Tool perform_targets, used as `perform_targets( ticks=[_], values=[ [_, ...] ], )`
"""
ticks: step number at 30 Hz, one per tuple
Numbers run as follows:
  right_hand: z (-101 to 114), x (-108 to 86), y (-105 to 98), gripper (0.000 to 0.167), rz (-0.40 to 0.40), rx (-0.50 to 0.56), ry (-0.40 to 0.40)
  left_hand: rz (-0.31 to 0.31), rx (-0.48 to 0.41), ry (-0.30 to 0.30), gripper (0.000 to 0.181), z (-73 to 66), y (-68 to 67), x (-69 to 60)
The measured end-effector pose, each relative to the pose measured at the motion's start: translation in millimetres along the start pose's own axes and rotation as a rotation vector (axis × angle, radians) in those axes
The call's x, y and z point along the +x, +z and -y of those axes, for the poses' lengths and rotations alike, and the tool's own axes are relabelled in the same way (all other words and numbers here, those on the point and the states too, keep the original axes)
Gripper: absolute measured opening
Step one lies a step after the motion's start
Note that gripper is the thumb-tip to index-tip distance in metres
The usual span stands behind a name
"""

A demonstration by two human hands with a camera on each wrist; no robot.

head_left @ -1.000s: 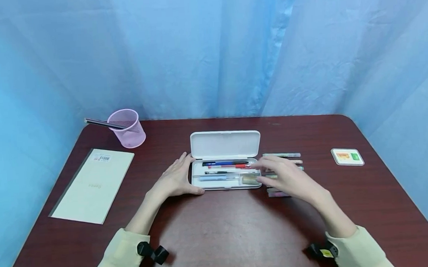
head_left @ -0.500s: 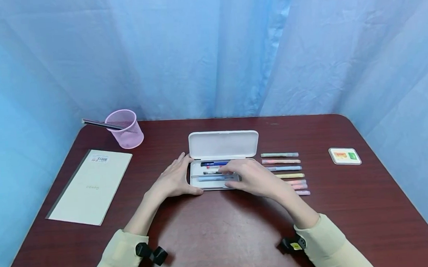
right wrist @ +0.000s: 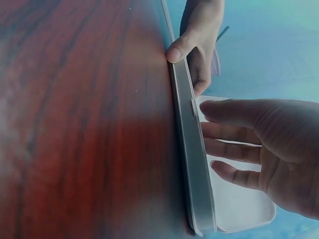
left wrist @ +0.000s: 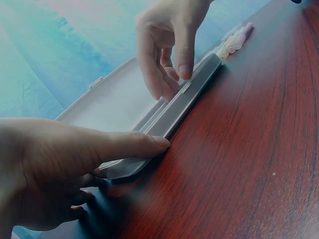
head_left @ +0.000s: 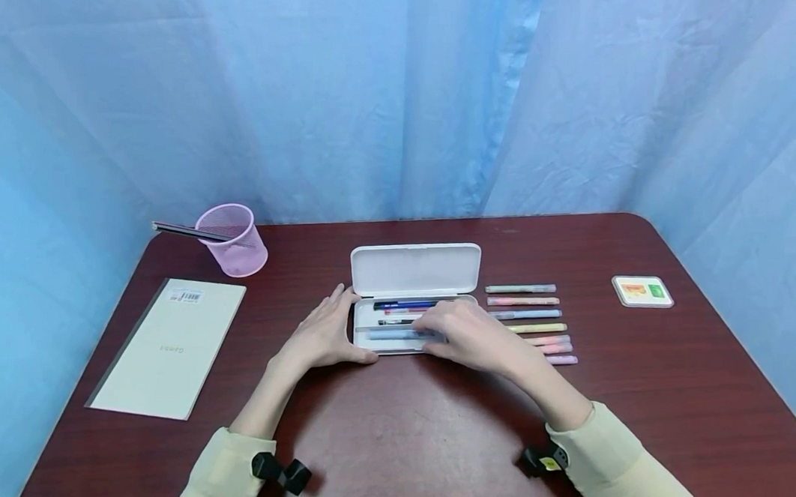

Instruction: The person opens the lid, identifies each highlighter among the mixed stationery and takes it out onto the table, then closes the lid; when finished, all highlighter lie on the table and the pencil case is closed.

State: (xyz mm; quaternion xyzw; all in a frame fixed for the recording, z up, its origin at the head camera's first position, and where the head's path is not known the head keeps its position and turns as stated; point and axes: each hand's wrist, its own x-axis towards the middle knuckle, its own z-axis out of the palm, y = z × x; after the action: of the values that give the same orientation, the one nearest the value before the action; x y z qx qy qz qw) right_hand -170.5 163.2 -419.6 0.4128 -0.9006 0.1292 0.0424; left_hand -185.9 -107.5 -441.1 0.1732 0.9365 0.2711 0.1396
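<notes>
A white pencil case stands with its lid up in the middle of the table. My left hand grips its left end, thumb at the front corner and fingers round the side. Inside lie a blue pen, a pen with a dark tip and a light-blue pen in the front compartment. My right hand reaches into the case, fingertips by the light-blue pen. In the left wrist view the right hand's thumb is apart from its fingers at the front rim; contact with the pen is hidden.
Several pastel pens lie in a row to the right of the case, partly behind my right hand. A small flat box is farther right. At left are a notebook and a pink mesh cup with dark sticks.
From the case's right compartment, my right hand has moved left over the light-blue pen, which has shifted slightly towards the front. My left hand keeps its hold on the case.
</notes>
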Motion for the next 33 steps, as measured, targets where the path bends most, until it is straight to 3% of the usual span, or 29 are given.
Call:
perform_targets(
  ticks=[33],
  values=[
    [2.1,-3.5,8.1,0.010,0.073,0.046,0.033,0.005,0.002,0.011,0.101,1.0,0.6,0.8]
  ],
)
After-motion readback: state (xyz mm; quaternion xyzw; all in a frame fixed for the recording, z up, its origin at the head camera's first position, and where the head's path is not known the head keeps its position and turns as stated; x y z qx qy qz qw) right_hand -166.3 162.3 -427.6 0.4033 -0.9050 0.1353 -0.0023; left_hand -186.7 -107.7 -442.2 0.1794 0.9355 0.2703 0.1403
